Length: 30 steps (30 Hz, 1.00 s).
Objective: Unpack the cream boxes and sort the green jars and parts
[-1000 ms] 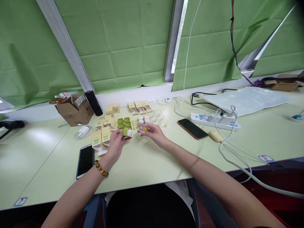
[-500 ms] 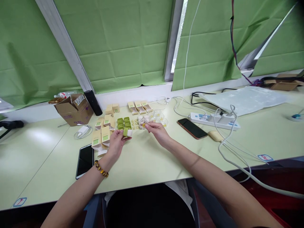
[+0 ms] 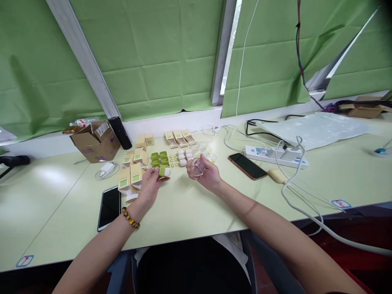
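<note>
My left hand (image 3: 151, 184) is closed round a small green and white piece (image 3: 164, 171), its white end pointing right. In my right hand (image 3: 208, 174) a clear plastic cup-like piece (image 3: 196, 167) is pinched, tilted above the table. Beyond my hands stand several green square cups (image 3: 159, 158), small yellow pieces (image 3: 174, 160) and rounded white blocks (image 3: 183, 162), laid out in rows. More clear pieces with yellow inside (image 3: 206, 149) sit behind my right hand. Small kraft boxes with green labels (image 3: 136, 173) stand beside my left hand.
A phone (image 3: 109, 207) lies left of my left wrist, another phone (image 3: 248, 165) at right. A power strip (image 3: 275, 156) with white cables lies beyond that. At the back left are a cardboard box (image 3: 96, 143) and a black cylinder (image 3: 120, 132). More kraft boxes (image 3: 180, 139) stand along the back.
My right hand has drawn back slightly right and down and turned, now showing the clear piece. The white blocks behind it have come into view. My left hand has stayed put.
</note>
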Each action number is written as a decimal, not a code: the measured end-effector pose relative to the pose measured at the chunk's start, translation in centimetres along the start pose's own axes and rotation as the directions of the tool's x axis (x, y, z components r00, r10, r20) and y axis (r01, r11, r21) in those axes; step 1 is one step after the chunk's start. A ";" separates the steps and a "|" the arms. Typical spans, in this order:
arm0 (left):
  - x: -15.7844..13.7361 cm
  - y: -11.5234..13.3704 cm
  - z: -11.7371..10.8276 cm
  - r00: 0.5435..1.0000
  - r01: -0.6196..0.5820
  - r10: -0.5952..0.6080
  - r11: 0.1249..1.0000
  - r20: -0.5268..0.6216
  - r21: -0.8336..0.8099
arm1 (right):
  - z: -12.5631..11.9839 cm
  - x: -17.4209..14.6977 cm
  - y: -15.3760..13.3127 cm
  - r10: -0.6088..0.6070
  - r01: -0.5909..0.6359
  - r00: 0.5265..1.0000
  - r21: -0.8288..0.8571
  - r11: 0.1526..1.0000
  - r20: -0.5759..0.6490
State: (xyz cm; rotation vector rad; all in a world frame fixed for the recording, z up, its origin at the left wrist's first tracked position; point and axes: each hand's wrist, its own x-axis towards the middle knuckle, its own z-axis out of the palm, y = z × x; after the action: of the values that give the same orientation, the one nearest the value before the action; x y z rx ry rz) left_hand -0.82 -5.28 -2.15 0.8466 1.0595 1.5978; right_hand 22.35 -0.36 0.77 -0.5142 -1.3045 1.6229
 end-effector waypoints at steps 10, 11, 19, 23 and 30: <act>-0.2 0.2 0.2 1.000 -0.006 0.006 1.000 -0.003 0.008 | -0.7 0.6 -0.5 -0.034 0.026 0.998 0.171 0.985 0.047; -0.2 0.2 0.2 1.000 -0.006 0.006 1.000 -0.005 0.006 | -1.0 0.7 -1.0 -0.046 0.034 0.997 0.184 0.982 0.063; -0.5 0.5 0.5 1.000 -0.004 0.004 1.000 -0.009 -0.002 | -4.3 1.4 -5.8 -0.281 0.278 0.957 -0.041 0.960 -0.070; -0.6 0.7 0.5 1.000 -0.011 0.011 1.000 -0.013 -0.007 | -5.9 1.5 -6.3 -0.397 0.265 0.888 -0.445 0.856 -0.234; -0.7 0.8 0.7 1.000 0.000 0.000 1.000 -0.011 -0.004 | -5.9 -1.7 -7.1 -0.328 -0.081 0.942 -0.996 -0.035 -0.065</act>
State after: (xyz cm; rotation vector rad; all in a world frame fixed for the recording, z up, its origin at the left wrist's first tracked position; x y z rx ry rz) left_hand -0.30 -5.89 -1.13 0.8361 1.0641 1.6054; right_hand 30.73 1.00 4.87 -1.4018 -2.0797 -0.0086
